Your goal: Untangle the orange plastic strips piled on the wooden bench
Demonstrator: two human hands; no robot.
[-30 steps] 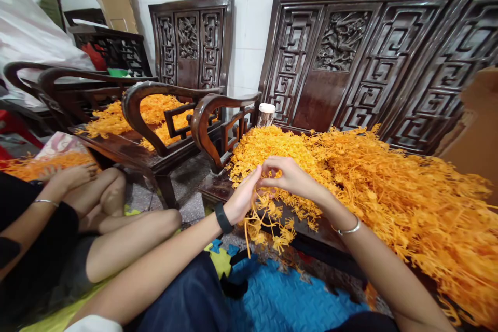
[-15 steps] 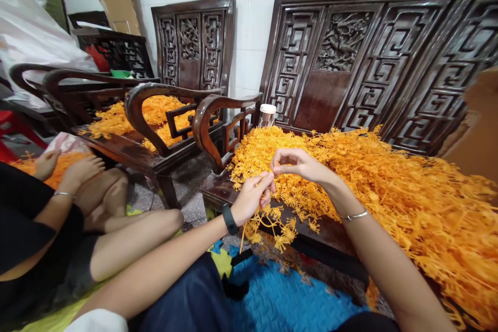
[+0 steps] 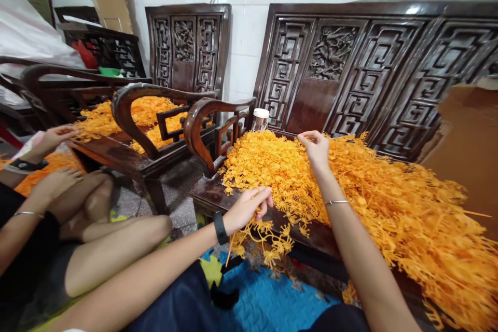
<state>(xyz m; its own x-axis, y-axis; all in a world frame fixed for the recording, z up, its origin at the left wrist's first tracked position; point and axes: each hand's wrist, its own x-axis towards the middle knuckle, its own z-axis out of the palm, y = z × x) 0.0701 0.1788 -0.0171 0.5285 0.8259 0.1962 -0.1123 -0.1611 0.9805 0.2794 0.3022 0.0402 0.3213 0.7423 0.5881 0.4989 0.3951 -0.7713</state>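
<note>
My left hand (image 3: 249, 210), with a dark band at the wrist, is closed on an orange plastic flower sprig (image 3: 277, 250). The sprig's branching heads hang below my fingers, and a thin straight stem points down beside my wrist. Over the large pile of orange plastic flowers (image 3: 268, 161) my right hand (image 3: 316, 150) is raised, thumb and fingertips brought together in a pinch. Whatever might be between those fingertips is too small to make out. The two hands are apart. The pile covers much of the dark carved wooden bench (image 3: 202, 187).
A clear jar with a white lid (image 3: 260, 119) stands behind the pile, near the bench's armrest (image 3: 200, 119). Cardboard (image 3: 467, 140) leans at the right. Another person (image 3: 46, 207) sits at left, near a chair (image 3: 116, 158) bearing more orange flowers. Blue mat (image 3: 268, 295) covers the floor.
My right hand has pulled away from my left, moving up and right over the pile. The left keeps the sprig. The other person's hand has risen toward the flowers on the chair.
</note>
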